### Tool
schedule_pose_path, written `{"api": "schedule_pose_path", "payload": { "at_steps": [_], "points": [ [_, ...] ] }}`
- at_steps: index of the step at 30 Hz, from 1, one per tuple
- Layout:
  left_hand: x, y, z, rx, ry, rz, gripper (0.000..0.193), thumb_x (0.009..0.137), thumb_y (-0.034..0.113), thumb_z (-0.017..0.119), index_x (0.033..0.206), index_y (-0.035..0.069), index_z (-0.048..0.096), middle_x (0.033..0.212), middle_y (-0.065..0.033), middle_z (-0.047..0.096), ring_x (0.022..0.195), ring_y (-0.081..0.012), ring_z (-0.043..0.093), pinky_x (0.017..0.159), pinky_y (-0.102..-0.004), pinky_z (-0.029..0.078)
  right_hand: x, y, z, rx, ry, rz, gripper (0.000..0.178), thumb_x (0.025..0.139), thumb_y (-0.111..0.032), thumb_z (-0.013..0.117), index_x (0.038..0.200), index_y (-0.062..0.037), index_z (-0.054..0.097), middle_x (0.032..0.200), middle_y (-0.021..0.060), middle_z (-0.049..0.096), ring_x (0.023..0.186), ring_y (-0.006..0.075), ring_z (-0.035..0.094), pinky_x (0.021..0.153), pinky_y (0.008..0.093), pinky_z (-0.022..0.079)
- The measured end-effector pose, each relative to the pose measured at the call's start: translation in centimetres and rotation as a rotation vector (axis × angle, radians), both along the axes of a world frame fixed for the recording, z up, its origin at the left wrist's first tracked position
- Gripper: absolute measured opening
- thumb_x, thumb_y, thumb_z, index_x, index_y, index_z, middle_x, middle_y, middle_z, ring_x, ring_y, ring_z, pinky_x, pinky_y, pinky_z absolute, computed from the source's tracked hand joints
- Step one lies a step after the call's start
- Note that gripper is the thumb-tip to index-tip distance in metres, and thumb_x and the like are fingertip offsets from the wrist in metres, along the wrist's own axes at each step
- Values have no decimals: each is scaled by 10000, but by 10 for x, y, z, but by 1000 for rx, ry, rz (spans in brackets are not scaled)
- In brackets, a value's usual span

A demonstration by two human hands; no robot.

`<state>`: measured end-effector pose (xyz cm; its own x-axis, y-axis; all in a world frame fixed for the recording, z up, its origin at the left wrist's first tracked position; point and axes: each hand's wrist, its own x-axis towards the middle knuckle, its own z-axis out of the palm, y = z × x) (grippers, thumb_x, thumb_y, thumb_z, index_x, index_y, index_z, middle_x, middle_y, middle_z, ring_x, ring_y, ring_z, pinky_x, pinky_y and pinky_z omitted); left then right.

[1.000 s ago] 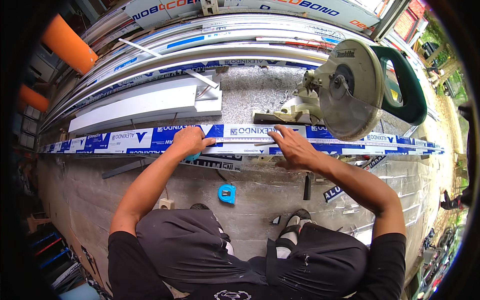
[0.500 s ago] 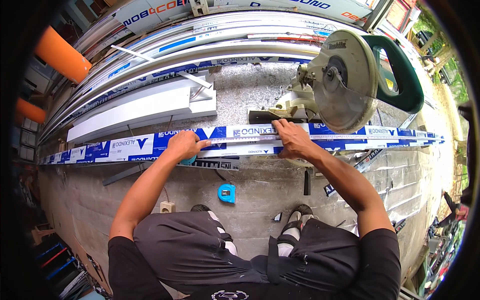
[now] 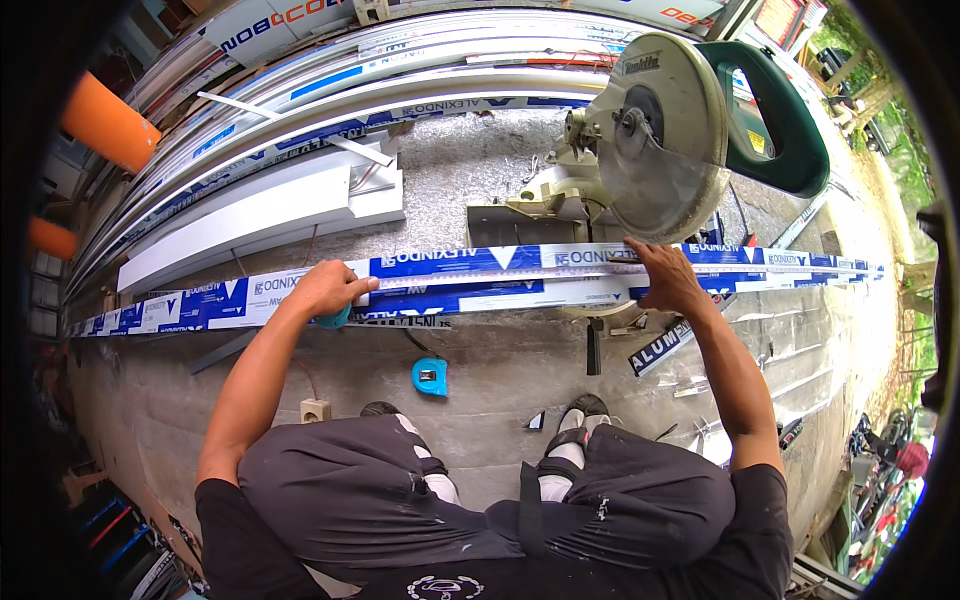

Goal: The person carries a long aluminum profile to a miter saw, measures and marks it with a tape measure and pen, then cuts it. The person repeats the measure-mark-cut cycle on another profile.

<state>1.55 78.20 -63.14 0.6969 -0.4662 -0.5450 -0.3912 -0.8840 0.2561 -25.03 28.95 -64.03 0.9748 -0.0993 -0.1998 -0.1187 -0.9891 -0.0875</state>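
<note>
A long profile [image 3: 215,303] in blue and white printed film lies crosswise in front of me. Along its top runs the thin blade of a tape measure [image 3: 470,278], stretching rightward past my right hand. My left hand [image 3: 328,290] is closed around the teal tape case, mostly hidden under the palm, and rests on the profile. My right hand [image 3: 668,280] straddles the profile, fingers over the far edge and thumb on the near side, pressing the blade area. Just behind it stands a mitre saw [image 3: 660,130] with a green handle, its head raised.
On the floor by my feet lies a second blue tape measure [image 3: 429,377], near a socket block [image 3: 315,411]. White profile pieces [image 3: 250,215] lie behind at left, with stacked long profiles [image 3: 420,75] beyond. Orange pipes [image 3: 110,125] jut in at left.
My right hand has slid right along the profile, now in front of the saw's disc. My left hand stays at about the same spot on it. The whole view has shifted slightly.
</note>
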Motion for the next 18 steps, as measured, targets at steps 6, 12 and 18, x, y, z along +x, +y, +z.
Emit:
{"api": "schedule_pose_path", "payload": {
  "at_steps": [6,12,18],
  "points": [
    [-17,-19,0,46,-84,-89,604,921,615,613,781,52,780,778,-214,718,780,-382,700,715,-483,538,-17,-24,3,-24,2,-53,1006,483,-127,885,1406,-76,488,1377,117,541,1154,360,570,977,423,488],
    [-28,-28,4,85,-160,-75,600,927,619,595,798,64,785,817,-216,725,820,-397,702,749,-503,546,-37,-49,5,317,-57,-154,976,695,-53,852,1544,-71,371,1527,171,422,1366,392,439,1172,431,374],
    [-34,-31,4,105,-209,-87,583,937,593,588,778,66,780,808,-216,726,830,-413,701,764,-512,549,-69,-46,18,1022,-586,-603,381,1104,-271,467,1352,-29,626,1131,45,697,844,55,531,726,217,410]
  ]
}}
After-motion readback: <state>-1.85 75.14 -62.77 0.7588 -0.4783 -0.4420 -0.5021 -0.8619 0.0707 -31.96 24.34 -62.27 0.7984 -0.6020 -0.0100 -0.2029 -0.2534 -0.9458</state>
